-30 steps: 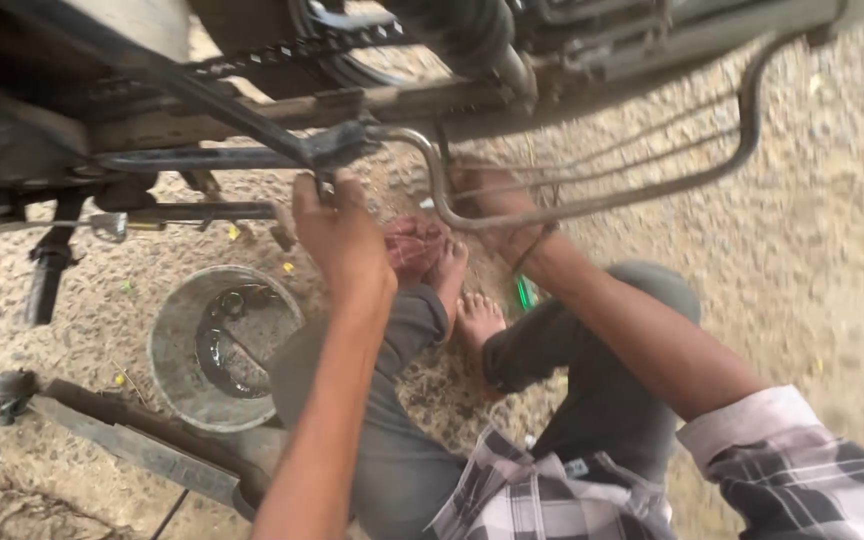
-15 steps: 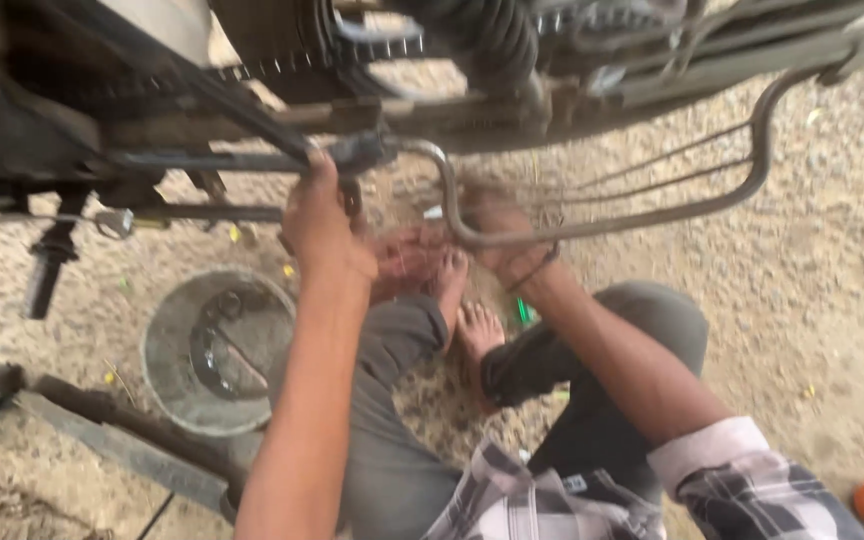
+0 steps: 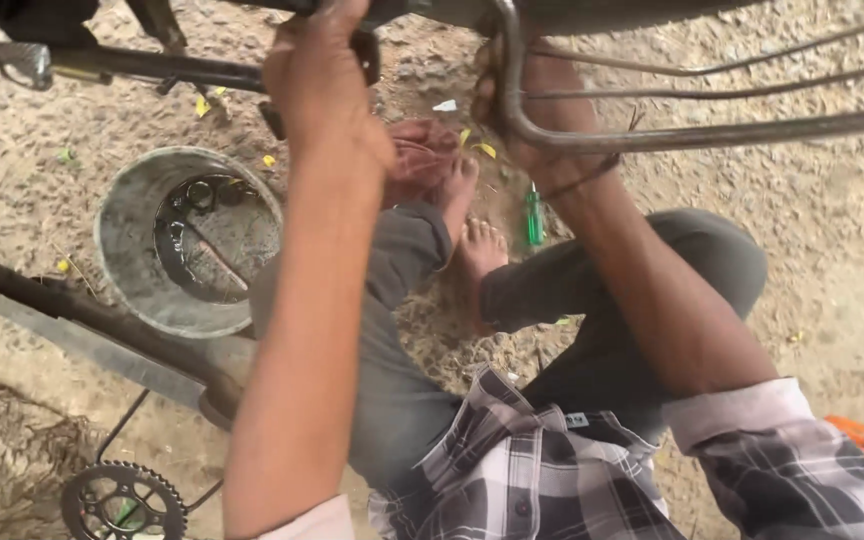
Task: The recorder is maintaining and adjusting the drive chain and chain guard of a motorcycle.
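Observation:
My left hand reaches up to the underside of a vehicle, its fingers curled round a dark metal part at the top edge. My right hand is raised behind a bent steel guard bar; its fingers are hidden by the bar and the frame above. A reddish rag lies between the two hands, over my bare feet. I sit cross-legged on gravel in grey trousers and a checked shirt.
A round metal bowl with dark oil and small parts stands at left. A green-handled screwdriver lies by my foot. A dark rod crosses the top left. A grey beam, a sprocket and an orange object lie around.
The view has dropped lower, so the vehicle's underside now sits at the top edge. Both hands stay raised at the same parts; the left has shifted slightly right.

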